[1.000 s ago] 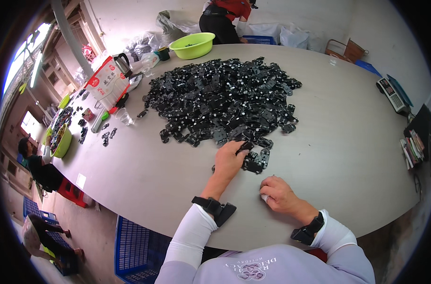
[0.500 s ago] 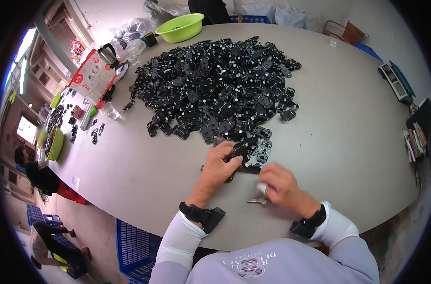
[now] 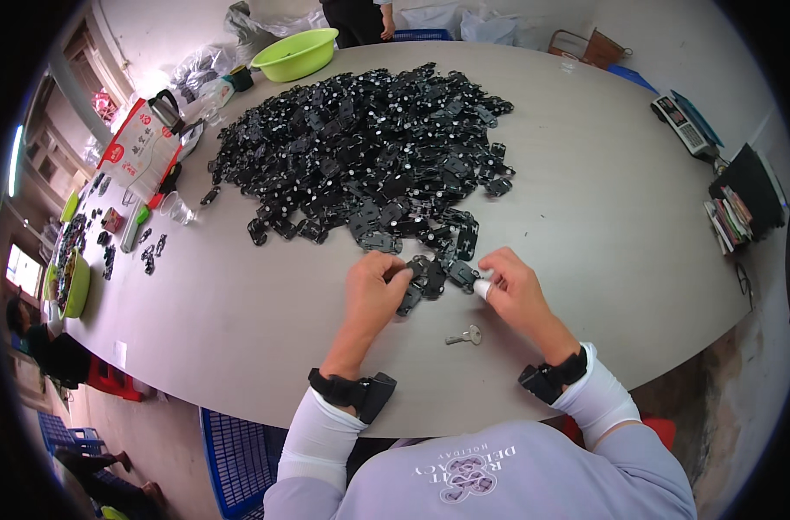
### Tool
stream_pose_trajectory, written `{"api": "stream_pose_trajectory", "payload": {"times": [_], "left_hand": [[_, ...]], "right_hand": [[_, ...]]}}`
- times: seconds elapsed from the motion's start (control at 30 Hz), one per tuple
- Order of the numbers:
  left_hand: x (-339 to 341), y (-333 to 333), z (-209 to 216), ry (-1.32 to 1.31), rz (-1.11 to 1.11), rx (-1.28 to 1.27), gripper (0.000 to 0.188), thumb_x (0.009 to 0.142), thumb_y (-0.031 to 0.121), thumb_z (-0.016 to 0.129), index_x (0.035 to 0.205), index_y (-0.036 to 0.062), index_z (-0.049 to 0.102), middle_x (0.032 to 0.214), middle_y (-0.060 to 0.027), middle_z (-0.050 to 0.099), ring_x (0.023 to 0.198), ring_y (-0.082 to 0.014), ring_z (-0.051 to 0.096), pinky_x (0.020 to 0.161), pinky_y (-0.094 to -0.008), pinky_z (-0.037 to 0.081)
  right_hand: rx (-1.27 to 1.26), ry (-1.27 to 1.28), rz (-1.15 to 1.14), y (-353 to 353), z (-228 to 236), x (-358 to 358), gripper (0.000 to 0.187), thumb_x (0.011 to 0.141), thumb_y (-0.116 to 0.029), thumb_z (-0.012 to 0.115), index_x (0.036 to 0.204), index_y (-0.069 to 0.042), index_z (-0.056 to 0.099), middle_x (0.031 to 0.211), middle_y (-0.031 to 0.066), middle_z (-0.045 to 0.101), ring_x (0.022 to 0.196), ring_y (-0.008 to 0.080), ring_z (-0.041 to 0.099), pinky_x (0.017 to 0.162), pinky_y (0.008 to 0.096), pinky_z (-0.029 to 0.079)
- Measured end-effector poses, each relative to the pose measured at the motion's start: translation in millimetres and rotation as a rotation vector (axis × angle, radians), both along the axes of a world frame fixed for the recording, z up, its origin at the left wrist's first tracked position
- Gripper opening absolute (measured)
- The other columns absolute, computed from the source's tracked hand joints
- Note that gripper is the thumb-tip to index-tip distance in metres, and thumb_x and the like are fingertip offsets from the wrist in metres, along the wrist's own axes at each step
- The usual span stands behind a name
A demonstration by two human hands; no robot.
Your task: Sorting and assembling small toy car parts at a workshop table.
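A big heap of black toy car chassis (image 3: pixel 352 156) with small pale round spots covers the middle of the table. At its near edge a few chassis (image 3: pixel 423 279) lie in a loose cluster between my hands. My left hand (image 3: pixel 379 286) is closed beside this cluster, thumb against the curled fingers; what it pinches, if anything, is hidden. My right hand (image 3: pixel 515 290), with a white cover on one digit, closes its fingertips on the right end of one chassis (image 3: pixel 462 274). A metal key (image 3: pixel 464 335) lies on the table below the cluster.
Green basins (image 3: pixel 298 57) stand at the back and far left. A clear cup (image 3: pixel 178 208), a red-and-white bag (image 3: pixel 139 152) and a kettle (image 3: pixel 165 108) are at left. A scale (image 3: pixel 681 126) and booklets (image 3: pixel 726 221) sit at right. Other people are beyond the table.
My left hand has let go of the dark parts it held, which now lie on the table. My right hand has moved from over the key to a chassis. The whole view has shifted slightly.
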State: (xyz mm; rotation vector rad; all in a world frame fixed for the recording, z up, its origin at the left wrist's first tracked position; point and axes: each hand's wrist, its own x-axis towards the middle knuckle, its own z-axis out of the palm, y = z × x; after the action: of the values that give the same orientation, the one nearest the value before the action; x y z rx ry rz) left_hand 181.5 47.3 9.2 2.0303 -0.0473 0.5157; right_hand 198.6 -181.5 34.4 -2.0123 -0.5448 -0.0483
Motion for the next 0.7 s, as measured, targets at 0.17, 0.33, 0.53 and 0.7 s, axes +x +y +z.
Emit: {"api": "stream_pose_trajectory", "payload": {"times": [0.17, 0.33, 0.53, 0.7], "left_hand": [[-21, -1, 32, 0.090, -0.147, 0.500, 0.032, 0.065, 0.016, 0.073, 0.094, 0.0062, 0.064, 0.095, -0.0083, 0.057, 0.089, -0.0247, 0.055, 0.075, -0.0362, 0.043], [-20, -3, 21, -0.048, -0.136, 0.617, 0.026, 0.069, 0.012, 0.067, 0.093, 0.0037, 0.064, 0.090, -0.0081, 0.058, 0.086, -0.0277, 0.056, 0.073, -0.0372, 0.046], [-6, 3, -12, 0.080, -0.071, -0.151, 0.015, 0.077, -0.004, 0.053, 0.087, 0.0022, 0.064, 0.085, -0.0106, 0.063, 0.070, -0.0187, 0.061, 0.061, -0.0265, 0.046], [-5, -12, 13, -0.143, -0.038, 0.115, 0.028, 0.071, 0.006, 0.065, 0.099, 0.0049, 0.062, 0.095, -0.0104, 0.060, 0.084, -0.0244, 0.058, 0.072, -0.0321, 0.045]], "right_hand": [[-0.267, -0.274, 0.283, -2, -2, -43, 0.020, 0.068, -0.003, 0.061, 0.088, -0.005, 0.057, 0.090, 0.0083, 0.053, 0.079, 0.0273, 0.055, 0.065, 0.0363, 0.047], [-0.480, -0.256, 0.415, -1, 0, -45, 0.016, 0.067, 0.000, 0.056, 0.082, -0.007, 0.056, 0.082, 0.0069, 0.050, 0.082, 0.0266, 0.050, 0.068, 0.0375, 0.046], [-0.332, -0.073, 0.346, -9, 2, -28, 0.016, 0.071, -0.003, 0.057, 0.087, -0.005, 0.057, 0.082, 0.0080, 0.053, 0.082, 0.0271, 0.054, 0.068, 0.0361, 0.046], [-0.159, -0.127, -0.001, 0, -3, 3, 0.029, 0.073, -0.011, 0.063, 0.101, -0.004, 0.055, 0.094, 0.0107, 0.051, 0.085, 0.0294, 0.055, 0.070, 0.0371, 0.046]]}}
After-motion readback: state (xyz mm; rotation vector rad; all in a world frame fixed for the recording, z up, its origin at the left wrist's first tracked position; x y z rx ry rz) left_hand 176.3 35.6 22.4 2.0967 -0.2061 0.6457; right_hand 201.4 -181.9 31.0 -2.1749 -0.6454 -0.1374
